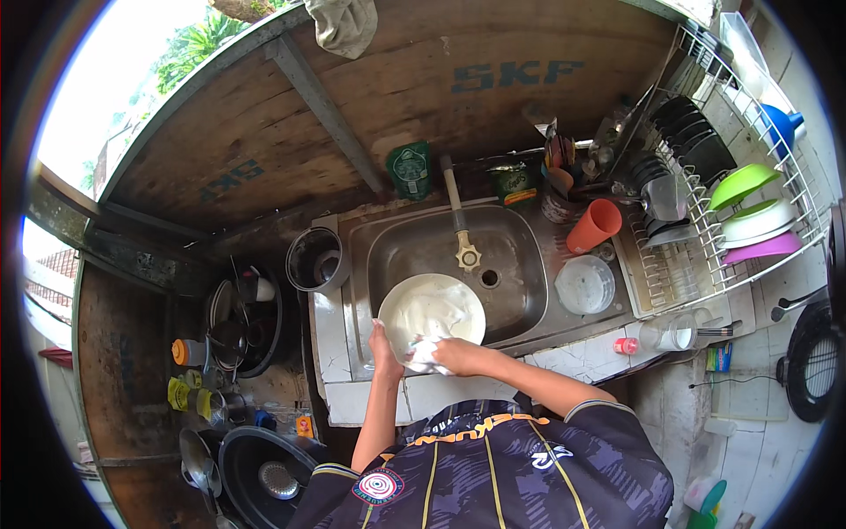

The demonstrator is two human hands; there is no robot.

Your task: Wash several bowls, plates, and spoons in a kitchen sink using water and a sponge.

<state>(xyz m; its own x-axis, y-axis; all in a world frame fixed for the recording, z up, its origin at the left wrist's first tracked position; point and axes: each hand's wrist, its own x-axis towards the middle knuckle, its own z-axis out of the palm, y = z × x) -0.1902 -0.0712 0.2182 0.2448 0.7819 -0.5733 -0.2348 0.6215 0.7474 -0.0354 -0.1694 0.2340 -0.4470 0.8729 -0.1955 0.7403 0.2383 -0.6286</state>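
A round white plate or shallow bowl (433, 307), streaked with suds, is tilted over the near left part of the stainless steel sink (522, 278). My left hand (384, 350) grips its near left rim. Against the inside of the near rim, my right hand (456, 357) presses a foam-covered scrubber (426, 350); the foam hides whether it is a sponge or a cloth. Beyond the dish, the tap (468, 256) hangs over the basin, near the drain hole (490, 278). No water stream is visible from it.
On the right ledge stand an orange cup (595, 225) and a clear plastic tub (585, 285). A wire dish rack (720, 264) holds bowls and plates. Left of the sink is a metal pot (317, 260). A green pouch (408, 170) rests behind. Black basins (228, 463) sit lower left.
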